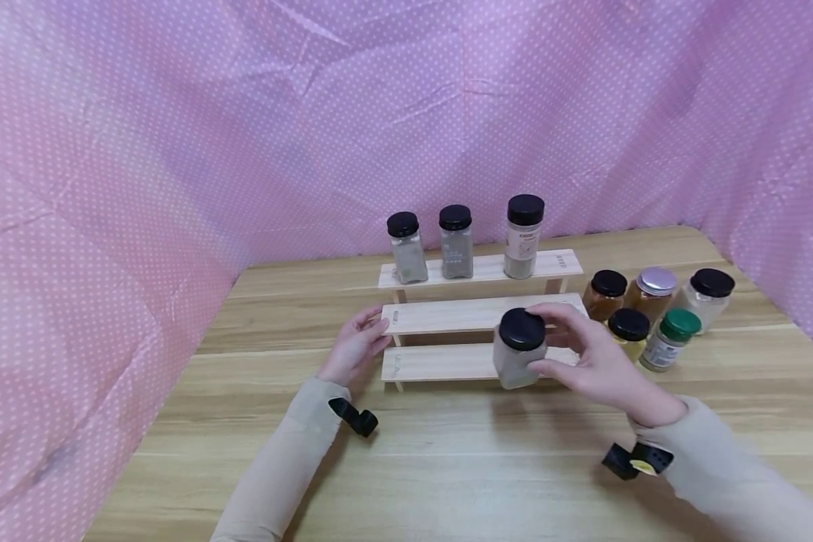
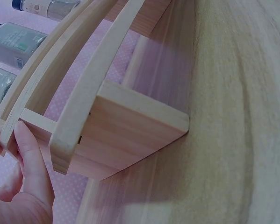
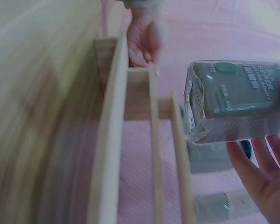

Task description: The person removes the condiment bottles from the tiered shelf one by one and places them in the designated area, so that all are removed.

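A three-tier wooden spice rack [image 1: 481, 315] stands on the table. My left hand [image 1: 357, 344] pinches the left end of its middle board; the left wrist view shows thumb and fingers [image 2: 31, 158] on that board end. In front of the lower boards, my right hand [image 1: 592, 361] grips a clear square pepper jar [image 1: 515, 361] with a black lid, thumb and fingers on its sides. In the right wrist view the pepper jar [image 3: 238, 100] shows grey powder and a printed label. Three black-lidded jars stand on the top board, among them a round shaker [image 1: 523, 237] at the right.
Right of the rack several jars cluster on the table, including a green-lidded jar [image 1: 671, 339], a silver-lidded jar [image 1: 653, 290] and a black-lidded jar [image 1: 704, 297] of white contents. A pink dotted cloth [image 1: 352, 135] hangs behind the wooden table [image 1: 433, 474].
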A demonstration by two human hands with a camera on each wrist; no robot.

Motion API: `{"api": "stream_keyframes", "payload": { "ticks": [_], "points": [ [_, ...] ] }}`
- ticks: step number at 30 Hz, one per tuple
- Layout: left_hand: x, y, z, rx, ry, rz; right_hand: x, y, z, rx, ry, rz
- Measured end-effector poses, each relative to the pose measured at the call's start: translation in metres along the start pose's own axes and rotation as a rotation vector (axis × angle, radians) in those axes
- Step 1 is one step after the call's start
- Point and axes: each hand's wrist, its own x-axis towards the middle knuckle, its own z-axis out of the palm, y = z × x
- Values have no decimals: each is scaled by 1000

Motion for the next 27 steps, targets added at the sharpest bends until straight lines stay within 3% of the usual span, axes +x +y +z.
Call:
{"api": "stream_keyframes", "payload": {
  "ticks": [4,8,16,17,27],
  "points": [
    [0,-1,-1,-15,-11,7,-5,-1,-14,68,50,-72],
    [0,-1,-1,-20,-19,13,-11,-4,-28,18,101,-86],
    [0,-1,0,-32,-14,17,-23,-3,-48,99,155,-122],
    [0,-1,0,-34,-12,16,-25,-4,-50,71,163,-119],
    [0,-2,1,-37,9,26,-37,3,-79,259,159,-192]
  ]
}}
